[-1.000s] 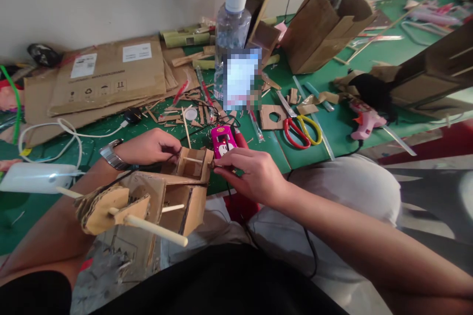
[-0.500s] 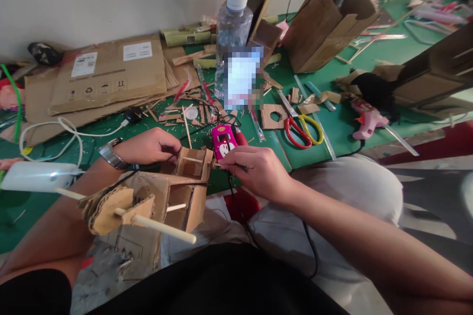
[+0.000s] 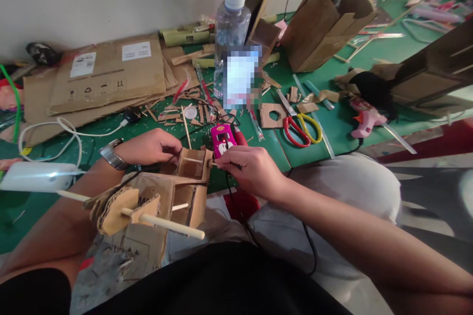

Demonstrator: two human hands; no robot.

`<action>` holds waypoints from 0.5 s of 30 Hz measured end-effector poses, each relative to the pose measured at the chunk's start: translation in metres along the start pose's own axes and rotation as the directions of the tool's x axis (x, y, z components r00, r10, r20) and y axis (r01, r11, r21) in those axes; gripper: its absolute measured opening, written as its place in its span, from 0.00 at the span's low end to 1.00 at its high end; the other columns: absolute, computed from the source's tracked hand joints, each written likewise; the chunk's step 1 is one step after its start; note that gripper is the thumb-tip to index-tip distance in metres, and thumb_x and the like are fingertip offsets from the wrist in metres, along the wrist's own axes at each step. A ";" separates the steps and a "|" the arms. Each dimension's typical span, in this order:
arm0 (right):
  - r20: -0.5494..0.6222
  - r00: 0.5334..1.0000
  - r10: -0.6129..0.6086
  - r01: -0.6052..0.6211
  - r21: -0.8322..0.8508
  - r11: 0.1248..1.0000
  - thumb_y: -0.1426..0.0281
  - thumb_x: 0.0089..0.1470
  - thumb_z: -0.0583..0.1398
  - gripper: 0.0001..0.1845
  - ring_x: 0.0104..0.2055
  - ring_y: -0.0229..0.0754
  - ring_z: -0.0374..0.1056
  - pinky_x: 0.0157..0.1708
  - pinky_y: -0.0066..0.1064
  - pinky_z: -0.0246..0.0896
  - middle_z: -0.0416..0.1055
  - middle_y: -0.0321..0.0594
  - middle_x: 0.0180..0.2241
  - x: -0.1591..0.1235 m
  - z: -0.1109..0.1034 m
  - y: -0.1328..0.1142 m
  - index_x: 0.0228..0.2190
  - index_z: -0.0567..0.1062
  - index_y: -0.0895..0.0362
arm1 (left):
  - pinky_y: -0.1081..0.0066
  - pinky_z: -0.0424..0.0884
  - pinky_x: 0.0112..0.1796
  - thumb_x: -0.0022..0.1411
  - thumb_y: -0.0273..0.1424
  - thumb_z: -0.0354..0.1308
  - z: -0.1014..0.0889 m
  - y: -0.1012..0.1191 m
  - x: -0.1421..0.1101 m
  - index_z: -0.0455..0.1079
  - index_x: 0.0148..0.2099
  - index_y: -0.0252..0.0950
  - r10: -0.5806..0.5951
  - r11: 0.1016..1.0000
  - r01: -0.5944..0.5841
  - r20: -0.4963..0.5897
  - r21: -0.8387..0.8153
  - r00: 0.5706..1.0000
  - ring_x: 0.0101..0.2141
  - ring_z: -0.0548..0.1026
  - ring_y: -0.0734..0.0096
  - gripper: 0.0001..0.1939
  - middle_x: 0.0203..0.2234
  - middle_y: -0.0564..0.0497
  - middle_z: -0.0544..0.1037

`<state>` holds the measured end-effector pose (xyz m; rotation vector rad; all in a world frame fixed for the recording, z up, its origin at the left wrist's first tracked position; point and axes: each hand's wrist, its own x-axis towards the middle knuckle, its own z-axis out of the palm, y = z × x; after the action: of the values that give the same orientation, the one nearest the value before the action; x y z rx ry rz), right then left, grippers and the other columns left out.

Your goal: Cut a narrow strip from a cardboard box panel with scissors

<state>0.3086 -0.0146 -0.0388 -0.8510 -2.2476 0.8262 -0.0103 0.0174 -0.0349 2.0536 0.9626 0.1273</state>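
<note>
A handmade cardboard model (image 3: 155, 187) stands tilted over my lap, with box-like compartments at its far end. My left hand (image 3: 158, 146) is closed at the far left side of the small top compartment, its fingertips partly hidden by the cardboard. On the right side, my right hand (image 3: 254, 167) pinches the end of a thin wooden stick (image 3: 192, 160) that runs through that compartment. Nearer to me, a thicker wooden rod (image 3: 173, 225) passes through a layered cardboard disc (image 3: 118, 210). Just beyond my right hand lies a pink device (image 3: 222, 139) with a cartoon face.
Red-and-yellow scissors (image 3: 303, 129), a pink glue gun (image 3: 369, 117) and a water bottle (image 3: 232, 29) are on the green table. Flattened cardboard (image 3: 111, 71) lies back left. Cardboard scraps litter the middle. A white power bank (image 3: 39, 176) with a cable sits at left.
The near part of the cardboard model, with its disc and thick rod, has swung slightly to the right. Both hands keep nearly the same place and grip.
</note>
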 end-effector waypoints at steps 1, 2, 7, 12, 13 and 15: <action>0.005 1.000 0.008 -0.008 0.000 1.000 0.79 0.64 0.64 0.09 0.37 0.39 0.80 0.38 0.28 0.73 0.84 0.38 0.35 0.000 0.001 0.000 0.37 0.84 0.56 | 0.77 0.63 0.30 0.67 0.34 0.61 0.000 0.000 0.000 0.77 0.30 0.36 0.001 1.000 -0.001 0.002 -0.002 1.000 0.26 0.72 0.75 0.12 0.23 0.56 0.77; 0.008 1.000 0.016 -0.016 0.003 1.000 0.78 0.64 0.63 0.09 0.37 0.39 0.80 0.38 0.29 0.73 0.84 0.38 0.35 0.000 0.001 0.000 0.37 0.84 0.56 | 0.77 0.63 0.30 0.67 0.34 0.61 0.000 0.000 0.000 0.77 0.30 0.36 0.001 1.000 -0.001 0.002 -0.004 1.000 0.26 0.72 0.75 0.12 0.23 0.56 0.77; 0.014 1.000 0.017 -0.018 0.042 0.999 0.78 0.64 0.64 0.09 0.37 0.39 0.80 0.38 0.28 0.73 0.85 0.38 0.35 0.001 0.006 -0.001 0.35 0.84 0.56 | 0.76 0.63 0.30 0.66 0.35 0.63 0.002 0.002 0.002 0.77 0.31 0.37 0.013 1.000 -0.013 0.006 -0.028 1.000 0.26 0.72 0.75 0.11 0.24 0.55 0.78; 0.007 0.999 0.040 -0.040 0.013 0.999 0.77 0.63 0.65 0.07 0.38 0.41 0.81 0.39 0.29 0.73 0.85 0.39 0.35 0.004 0.006 -0.001 0.35 0.83 0.56 | 0.76 0.64 0.31 0.66 0.33 0.62 0.001 0.006 0.002 0.77 0.30 0.37 0.000 1.000 0.000 0.001 -0.017 1.000 0.26 0.72 0.74 0.11 0.24 0.56 0.78; 0.005 0.999 0.042 -0.042 0.008 0.999 0.77 0.63 0.65 0.06 0.39 0.42 0.81 0.39 0.30 0.74 0.84 0.40 0.36 0.005 0.005 -0.001 0.36 0.83 0.56 | 0.76 0.64 0.31 0.66 0.34 0.61 0.000 0.006 0.001 0.77 0.31 0.37 -0.001 1.000 0.001 0.002 -0.013 1.000 0.26 0.73 0.74 0.11 0.24 0.56 0.78; 0.000 1.000 0.020 -0.020 0.008 1.000 0.76 0.64 0.64 0.06 0.42 0.43 0.81 0.42 0.32 0.75 0.84 0.42 0.39 0.006 0.004 -0.003 0.39 0.82 0.56 | 0.76 0.64 0.31 0.66 0.33 0.60 -0.001 0.007 0.000 0.78 0.32 0.37 0.001 1.000 -0.001 0.008 -0.011 1.000 0.27 0.74 0.74 0.11 0.25 0.55 0.79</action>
<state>0.3016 -0.0134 -0.0375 -0.8710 -2.2373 0.8438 -0.0069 0.0158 -0.0292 2.0433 0.9534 0.1241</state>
